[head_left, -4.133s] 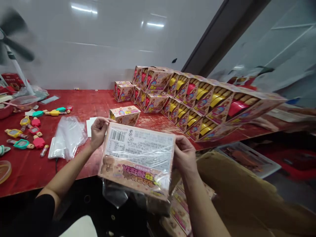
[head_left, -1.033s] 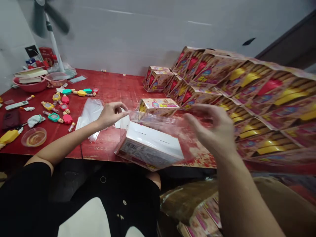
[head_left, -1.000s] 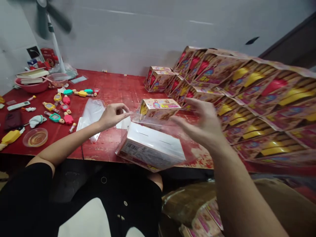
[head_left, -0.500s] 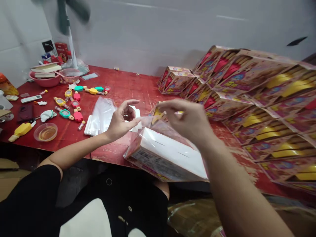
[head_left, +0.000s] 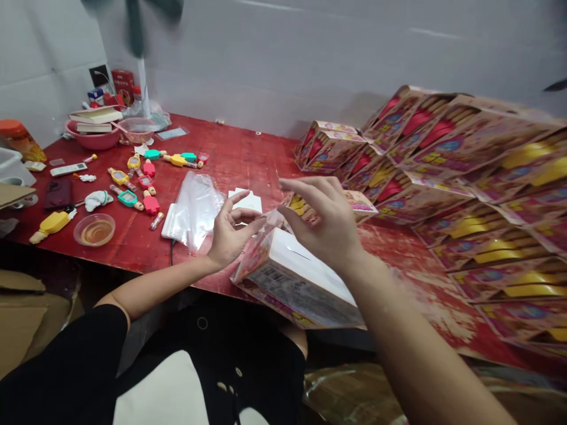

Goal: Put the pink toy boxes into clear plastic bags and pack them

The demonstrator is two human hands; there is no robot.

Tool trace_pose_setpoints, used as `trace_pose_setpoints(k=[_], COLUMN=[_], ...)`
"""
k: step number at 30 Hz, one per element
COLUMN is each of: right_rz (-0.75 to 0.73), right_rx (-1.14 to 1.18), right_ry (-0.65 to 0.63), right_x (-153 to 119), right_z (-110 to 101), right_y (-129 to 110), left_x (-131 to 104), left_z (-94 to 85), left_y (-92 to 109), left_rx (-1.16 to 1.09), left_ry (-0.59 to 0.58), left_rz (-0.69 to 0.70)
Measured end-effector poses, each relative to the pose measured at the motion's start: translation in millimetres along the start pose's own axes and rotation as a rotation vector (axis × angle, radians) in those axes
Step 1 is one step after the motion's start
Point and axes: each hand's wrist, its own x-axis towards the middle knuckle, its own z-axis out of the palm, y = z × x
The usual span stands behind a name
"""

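Observation:
A printed cardboard box [head_left: 305, 298] lies tilted at the table's front edge, its white slotted face up. Clear plastic bag film [head_left: 271, 221] wraps it and gathers loosely at its left top corner. My left hand [head_left: 233, 233] pinches this film between thumb and fingers. Just above the box, my right hand [head_left: 325, 221] has its thumb and fingers apart and appears to hold nothing; its palm side is partly hidden. Behind the hands lie a small white card stack [head_left: 248, 200] and another printed box [head_left: 361, 202].
Stacked printed boxes [head_left: 460, 183] fill the right side. Flat clear bags [head_left: 195, 206] lie left of my hands. Farther left are several toy-like coloured pieces [head_left: 128, 198], a small bowl of amber liquid [head_left: 94, 230], a pink basin [head_left: 91, 140] and a spinning fan [head_left: 138, 29].
My right hand has opened its fingers and shifted slightly left over the box. My left hand stays at the film by the box's corner. The view has turned slightly left.

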Motion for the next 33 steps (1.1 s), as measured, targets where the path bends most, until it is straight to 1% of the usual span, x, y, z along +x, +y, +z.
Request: trace_pose_setpoints(k=[1,2,4,8,11,14,16,18,21,24,26,28,30,32,33], right_rz=[-0.068,-0.123,-0.181,-0.112,-0.104,-0.082,-0.045,0.000,0.025,0.029,0.073,0.154,0.250,0.349,0.397], right_rx=[-0.037,-0.054,-0.074,-0.128,-0.136,-0.248,-0.363,-0.435,-0.452,-0.441,-0.407,-0.334,-0.205,-0.029,0.054], right_ry=[0.024,0.011,-0.070,-0.225,-0.297,-0.324,-0.357,-0.382,-0.388,-0.387,-0.359,-0.285,-0.157,0.019,0.117], right_x=[-3.6,-7.3,-14.1,-21.2,-19.1,-11.8,-5.9,-2.0,-4.6,-13.8,-19.0,-21.2,-20.0,-17.0,-15.8], right_z=[-1.2,-1.8,-1.0,4.3,6.9,7.4,6.7,5.2,2.1,1.9,4.4,7.9,10.1,6.8,2.0], right_y=[-5.0,-8.7,-11.5,-6.8,-11.6,-26.4,-34.8,-38.0,-37.4,-37.1,-35.0,-30.6,-26.1,-24.2,-24.5], left_x=[-0.1,0.1,1.2,5.1,7.8,9.1,10.7,14.7,21.5,20.4,16.2,12.7,11.4,11.8,12.3], left_z=[0.6,0.6,-0.5,-4.6,-6.0,-5.9,-6.7,-8.9,-11.7,-9.7,-4.8,1.2,5.6,6.7,5.9], left_y=[0.1,0.1,-0.1,-0.3,1.7,5.5,7.6,7.8,5.7,4.5,3.7,2.2,0.6,-0.2,-0.1], left_rx=[-0.019,-0.032,-0.040,0.025,0.122,0.196,0.201,0.195,0.215,0.265,0.285,0.301,0.319,0.324,0.321], left_ry=[-0.005,-0.016,-0.045,-0.085,-0.129,-0.197,-0.232,-0.250,-0.263,-0.283,-0.279,-0.256,-0.237,-0.232,-0.231], left_rz=[-0.003,-0.008,-0.017,-0.014,0.038,0.091,0.103,0.104,0.111,0.121,0.126,0.135,0.143,0.144,0.142])
